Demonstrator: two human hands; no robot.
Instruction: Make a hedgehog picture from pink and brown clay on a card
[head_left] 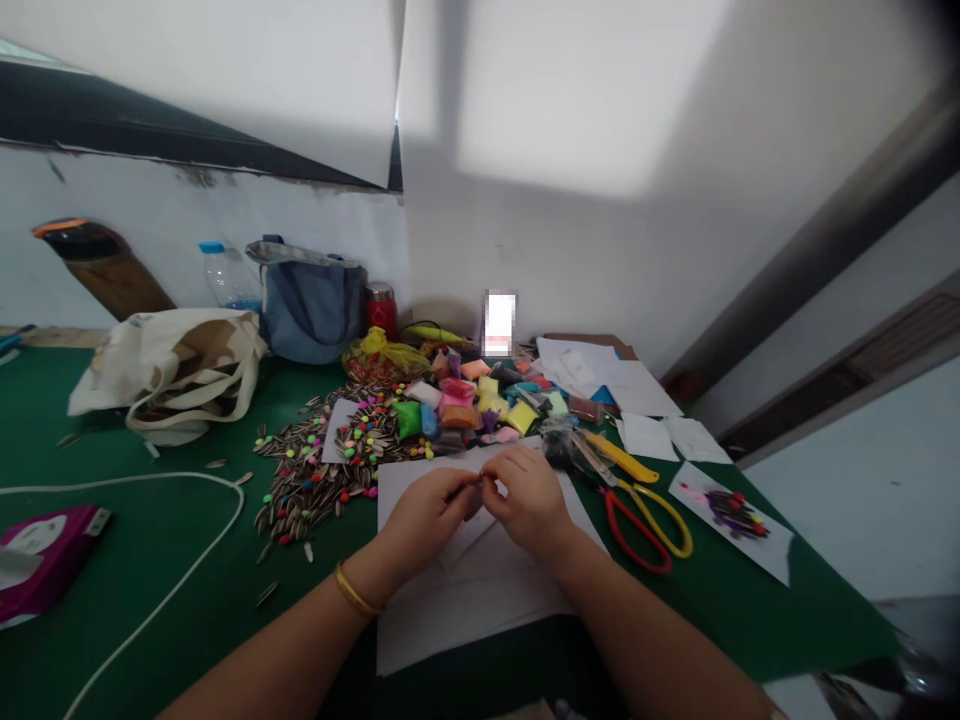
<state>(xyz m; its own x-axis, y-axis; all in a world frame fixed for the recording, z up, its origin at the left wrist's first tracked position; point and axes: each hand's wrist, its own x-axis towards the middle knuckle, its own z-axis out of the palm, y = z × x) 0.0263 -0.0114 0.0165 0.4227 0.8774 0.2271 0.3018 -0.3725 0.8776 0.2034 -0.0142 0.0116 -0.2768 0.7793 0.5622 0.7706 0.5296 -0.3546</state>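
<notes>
Above the white paper point(480, 620), my left hand point(427, 510) and my right hand point(529, 500) meet with fingertips pinched close together. A small dark piece point(473, 502), perhaps a little packet, shows between them; its kind is not clear. My left thumb and fingers are closed on its left side. On the other side my right thumb and forefinger pinch at its upper edge, and what they grip there is hidden. Left of the paper lies a heap of striped sunflower seeds point(300, 490) mixed with small coloured balls. Bright packets of modelling clay point(457, 412) pile up behind the hands.
Scissors with red and yellow handles point(637, 540) and a yellow utility knife point(621, 457) lie at right, near a card bearing seeds point(780, 545). A white cable point(187, 545) and purple box point(52, 560) are at left. Bags point(311, 310), a red flask point(381, 312) and phone point(499, 322) stand behind.
</notes>
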